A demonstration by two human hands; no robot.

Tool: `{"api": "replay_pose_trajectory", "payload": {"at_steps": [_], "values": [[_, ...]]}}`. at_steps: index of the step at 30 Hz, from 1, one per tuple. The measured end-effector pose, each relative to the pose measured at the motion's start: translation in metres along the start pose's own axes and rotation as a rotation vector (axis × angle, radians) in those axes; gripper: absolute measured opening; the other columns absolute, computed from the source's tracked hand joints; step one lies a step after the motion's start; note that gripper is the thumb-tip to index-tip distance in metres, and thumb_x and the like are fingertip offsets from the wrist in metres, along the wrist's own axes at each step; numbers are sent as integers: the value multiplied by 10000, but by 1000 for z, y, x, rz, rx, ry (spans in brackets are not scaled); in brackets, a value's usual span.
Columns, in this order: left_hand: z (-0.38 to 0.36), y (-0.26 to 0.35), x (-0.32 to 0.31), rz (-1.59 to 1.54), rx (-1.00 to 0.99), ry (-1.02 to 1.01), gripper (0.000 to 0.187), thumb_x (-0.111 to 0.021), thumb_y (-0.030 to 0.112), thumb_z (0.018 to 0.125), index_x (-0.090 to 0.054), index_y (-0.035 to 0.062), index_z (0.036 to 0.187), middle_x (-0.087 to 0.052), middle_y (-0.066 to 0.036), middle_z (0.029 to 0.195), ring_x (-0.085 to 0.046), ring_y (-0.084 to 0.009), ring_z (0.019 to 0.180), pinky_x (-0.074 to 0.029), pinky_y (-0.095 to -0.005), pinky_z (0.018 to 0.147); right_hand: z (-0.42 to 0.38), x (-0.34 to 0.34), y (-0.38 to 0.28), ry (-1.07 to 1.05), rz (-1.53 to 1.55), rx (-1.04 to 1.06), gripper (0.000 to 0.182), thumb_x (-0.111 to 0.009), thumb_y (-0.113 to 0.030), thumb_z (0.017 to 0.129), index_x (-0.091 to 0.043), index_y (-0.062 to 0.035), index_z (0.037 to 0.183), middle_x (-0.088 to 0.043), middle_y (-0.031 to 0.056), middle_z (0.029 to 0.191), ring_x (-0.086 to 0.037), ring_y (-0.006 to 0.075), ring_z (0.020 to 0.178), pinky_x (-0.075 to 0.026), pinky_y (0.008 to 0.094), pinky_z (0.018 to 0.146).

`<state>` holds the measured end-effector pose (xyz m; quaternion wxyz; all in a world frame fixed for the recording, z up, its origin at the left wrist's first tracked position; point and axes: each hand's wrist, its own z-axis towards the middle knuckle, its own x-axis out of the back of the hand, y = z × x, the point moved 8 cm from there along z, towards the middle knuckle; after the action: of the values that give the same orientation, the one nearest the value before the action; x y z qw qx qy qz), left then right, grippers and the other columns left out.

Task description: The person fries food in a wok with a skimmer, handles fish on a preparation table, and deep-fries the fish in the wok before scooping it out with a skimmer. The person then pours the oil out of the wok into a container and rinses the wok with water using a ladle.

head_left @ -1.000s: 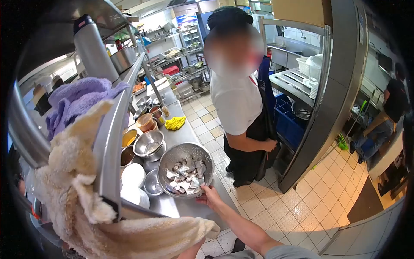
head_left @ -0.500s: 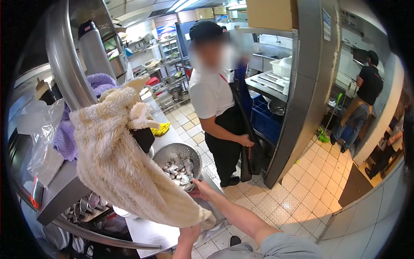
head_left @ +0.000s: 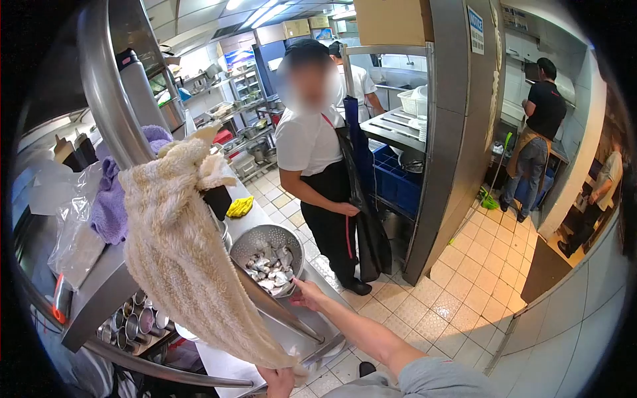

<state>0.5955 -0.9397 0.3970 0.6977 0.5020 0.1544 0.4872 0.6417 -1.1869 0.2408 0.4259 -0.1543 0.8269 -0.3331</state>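
My right hand reaches out to the near rim of a metal colander, its thumb and fingers closed at the edge. Inside the colander lie several silvery pieces of fish. At the bottom of the view, my left hand is closed at the lower end of a fluffy cream towel; the towel partly hides its fingers. This towel is draped over a thick metal pole and stretches down towards me.
A purple towel, clear plastic bag and yellow cloth lie around the metal counter. A person in a white shirt stands just beyond it. Other people are farther back. A steel-clad pillar rises to the right.
The cream towel's lower end and my left hand have shifted down and left, uncovering a metal bar behind the towel. My right hand stays at the colander's rim.
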Motion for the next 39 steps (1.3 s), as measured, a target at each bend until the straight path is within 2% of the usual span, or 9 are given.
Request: {"api": "replay_pose_trajectory", "payload": {"at_steps": [4, 7, 11, 15, 16, 18, 22, 34, 39], "values": [[7, 11, 11, -24, -62, 148, 151, -529, 148, 860, -499, 3, 894, -497, -20, 805, -458, -84, 716, -382, -229, 607, -11, 17, -21, 345, -397, 225, 644, -568, -387, 836, -345, 33, 1269, -540, 194, 1011, -563, 317, 872, -458, 419, 796], [11, 24, 18, 25, -72, 142, 177, -524, 182, 863, -503, 6, 870, -488, -14, 798, -447, -96, 710, -383, -249, 629, -69, 1, -107, 678, -644, 876, 663, -567, -298, 829, -281, 25, 1333, -475, 264, 1140, -506, 345, 1024, -412, 384, 867], [5, 41, 13, -2, 52, 125, 254, -513, 258, 864, -501, 5, 884, -482, -32, 805, -432, -130, 724, -384, -293, 666, -76, -8, -224, 689, -687, 1230, 717, -590, -176, 794, -207, 6, 1372, -550, 108, 765, -527, 208, 684, -435, 315, 687], [6, 28, 8, 8, -21, 124, 252, -505, 246, 869, -495, -5, 884, -467, -46, 801, -430, -148, 740, -381, -297, 683, -98, -11, -287, 692, -756, 1048, 701, -567, -199, 778, -234, 7, 1359, -598, 166, 753, -581, 312, 724, -442, 403, 723], [5, 26, 5, 12, -14, 122, 252, -505, 246, 869, -495, -5, 884, -467, -46, 801, -430, -148, 740, -381, -297, 683, -91, -8, -291, 699, -891, 1016, 536, -559, -193, 763, -446, -24, 1259, -610, 151, 709, -582, 258, 609, -462, 377, 593], [7, 34, -1, 6, -55, 84, 234, -499, 234, 874, -498, 0, 880, -457, -33, 775, -426, -139, 715, -369, -293, 646, -58, -22, -244, 89, -880, 443, 366, -545, -226, 788, -585, -57, 1110, -562, 50, 597, -506, 136, 472, -398, 300, 418], [5, 19, -8, -31, 56, 78, 229, -477, 245, 886, -501, 16, 884, -442, -9, 743, -415, -110, 678, -341, -275, 584, -36, -48, -133, -278, -1213, 153, 332, -551, -247, 769, -633, -83, 1045, -545, 24, 594, -458, 88, 447, -336, 264, 353], [1, 5, -34, -104, -27, 73, 262, -504, 277, 869, -473, 43, 983, -482, -13, 840, -437, -88, 726, -371, -213, 637, -135, -124, -239, -260, -573, 680, 781, -569, -87, 767, -121, -17, 1403, -553, 39, 662, -521, 96, 565, -431, 230, 516], [13, -24, -30, 13, -71, 118, 354, -542, 256, 850, -452, 0, 1078, -509, -74, 938, -487, -190, 837, -414, -330, 746, -156, -140, -298, -222, -430, 921, 848, -537, -16, 755, -1, -52, 1410, -586, 61, 663, -435, 49, 461, -331, 198, 397]]}}
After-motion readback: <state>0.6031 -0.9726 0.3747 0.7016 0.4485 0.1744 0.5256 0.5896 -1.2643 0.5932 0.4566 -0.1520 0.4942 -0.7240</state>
